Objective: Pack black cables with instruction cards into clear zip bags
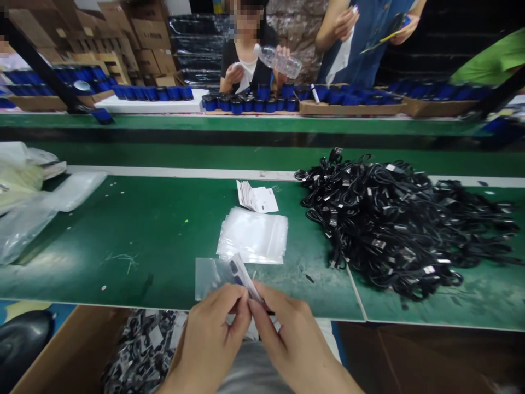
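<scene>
My left hand [215,328] and my right hand [293,328] meet at the table's front edge, thumbs and fingers pinched together. Between them is a narrow folded paper leaflet [245,276], white with dark print, tilted up and away from me. A transparent plastic bag [211,278] sticks out flat just beyond my left fingers; whether they grip it too is hidden. Farther forward lies a stack of transparent bags [254,235]. Behind that stack stand several folded white leaflets [258,198], partly fanned.
A large heap of black cables [381,224] covers the right side of the green table [156,219]. Plastic bags [28,191] lie far left. Below the edge, a carton [61,350] holds many packed items. Across the table, people handle cloths near blue containers [254,104].
</scene>
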Motion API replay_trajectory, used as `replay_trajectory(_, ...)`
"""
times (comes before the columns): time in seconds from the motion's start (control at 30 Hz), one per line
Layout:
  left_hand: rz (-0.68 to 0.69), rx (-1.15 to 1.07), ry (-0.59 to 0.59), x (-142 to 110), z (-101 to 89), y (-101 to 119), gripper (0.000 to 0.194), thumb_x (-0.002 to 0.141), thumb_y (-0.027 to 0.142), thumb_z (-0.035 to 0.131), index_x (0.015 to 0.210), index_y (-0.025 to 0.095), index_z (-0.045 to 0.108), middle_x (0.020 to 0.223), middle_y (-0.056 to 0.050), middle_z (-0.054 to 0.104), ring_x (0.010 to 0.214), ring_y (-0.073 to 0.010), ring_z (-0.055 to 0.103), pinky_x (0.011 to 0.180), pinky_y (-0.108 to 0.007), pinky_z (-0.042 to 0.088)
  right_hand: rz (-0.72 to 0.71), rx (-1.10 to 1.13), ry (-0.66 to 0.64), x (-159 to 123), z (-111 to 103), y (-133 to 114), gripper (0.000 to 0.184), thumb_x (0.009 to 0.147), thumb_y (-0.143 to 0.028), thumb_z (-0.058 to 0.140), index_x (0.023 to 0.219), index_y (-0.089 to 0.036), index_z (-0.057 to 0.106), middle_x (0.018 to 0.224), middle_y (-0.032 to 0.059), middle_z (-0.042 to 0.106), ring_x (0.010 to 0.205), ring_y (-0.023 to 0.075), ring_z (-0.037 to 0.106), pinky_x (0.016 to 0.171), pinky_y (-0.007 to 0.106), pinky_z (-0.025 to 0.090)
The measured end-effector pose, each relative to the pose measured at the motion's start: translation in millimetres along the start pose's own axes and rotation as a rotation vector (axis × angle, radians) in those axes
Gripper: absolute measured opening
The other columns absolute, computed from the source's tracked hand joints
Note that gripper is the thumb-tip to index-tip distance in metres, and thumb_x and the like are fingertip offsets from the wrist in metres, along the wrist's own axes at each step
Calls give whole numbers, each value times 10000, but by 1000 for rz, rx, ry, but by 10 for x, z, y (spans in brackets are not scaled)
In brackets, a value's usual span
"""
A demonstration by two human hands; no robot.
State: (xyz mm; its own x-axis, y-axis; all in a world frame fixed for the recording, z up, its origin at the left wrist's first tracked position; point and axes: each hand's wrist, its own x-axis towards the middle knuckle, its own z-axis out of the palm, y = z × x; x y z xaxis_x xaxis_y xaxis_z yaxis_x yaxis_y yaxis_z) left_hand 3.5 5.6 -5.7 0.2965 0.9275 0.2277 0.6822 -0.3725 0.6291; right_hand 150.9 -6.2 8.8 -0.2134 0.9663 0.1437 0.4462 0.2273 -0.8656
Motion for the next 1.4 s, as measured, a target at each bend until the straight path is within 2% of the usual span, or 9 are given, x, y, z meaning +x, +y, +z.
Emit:
replay_trajectory(0.17, 23, -43, -70, -4, -22, -14, 179, 911, 179, 443, 761, 211, 534, 720, 32, 552, 636, -101, 551, 598, -186, 414, 78, -29, 29, 10, 11, 19, 218, 884, -165, 415, 914, -187, 630, 666, 6, 664, 550, 143, 612, 538, 210, 433)
replay_trajectory(0.27, 42, -1, -23, -29, -40, -14, 196, 891, 160, 456, 713, 206, 522, 666, 40, 523, 591, -99, 521, 565, -187, 389, 164, -72, 54, 34, 49, 65, 227, 869, -185, 433, 775, -184, 639, 542, -19, 617, 445, 124, 558, 465, 198, 381)
replay_trajectory(0.5, 0, 54, 74, -26, -73, -11, 226, 850, 150, 454, 634, 205, 483, 564, 62, 485, 494, -85, 493, 509, -171, 381, 259, -72, 150, 52, -42, 161, 221, 872, -241, 495, 738, -181, 659, 546, -9, 647, 493, 149, 606, 471, 206, 395)
replay_trajectory(0.6, -35, 100, 99, 22, -76, -9, 247, 855, 169, 443, 612, 209, 459, 530, 68, 488, 454, -84, 483, 479, -171, 379, 205, -44, 295, -59, -188, 100, 191, 897, -267, 511, 813, -199, 668, 670, 9, 699, 588, 159, 648, 538, 213, 459)
replay_trajectory(0.7, -39, 96, 98, 63, -73, 0, 235, 844, 173, 452, 613, 213, 462, 522, 70, 502, 453, -88, 502, 473, -171, 386, 1, -149, 402, -219, -261, 18, 120, 878, -186, 534, 861, -208, 651, 715, 14, 699, 603, 150, 649, 579, 219, 476)
replay_trajectory(0.83, -11, 61, 80, 66, -41, 21, 222, 853, 169, 458, 637, 210, 488, 545, 68, 518, 471, -80, 520, 496, -163, 402, -186, -469, 294, -357, -172, 9, 156, 860, -91, 500, 831, -159, 637, 577, 21, 629, 483, 152, 599, 496, 251, 437)
replay_trajectory(0.97, 53, 104, 60, 10, 17, 18, 240, 879, 161, 451, 648, 203, 502, 572, 49, 504, 512, -97, 519, 522, -194, 402, -222, -604, 233, -369, -72, 34, 205, 849, -82, 460, 747, -148, 624, 499, 0, 554, 390, 132, 532, 415, 254, 370)
replay_trajectory(1.2, 212, 148, 16, -92, 91, 23, 195, 887, 133, 451, 717, 197, 521, 644, 18, 553, 581, -131, 536, 551, -235, 399, 5, -434, 184, -277, -50, -1, 253, 870, -130, 409, 691, -187, 578, 534, -5, 577, 432, 126, 545, 445, 231, 355)
replay_trajectory(1.4, 42, 54, -34, -65, 96, -29, 148, 918, 193, 440, 781, 211, 492, 691, 35, 511, 611, -114, 561, 592, -214, 429, 101, -217, 177, -197, -19, 92, 241, 915, -227, 416, 756, -188, 593, 558, -2, 600, 440, 127, 519, 438, 217, 353)
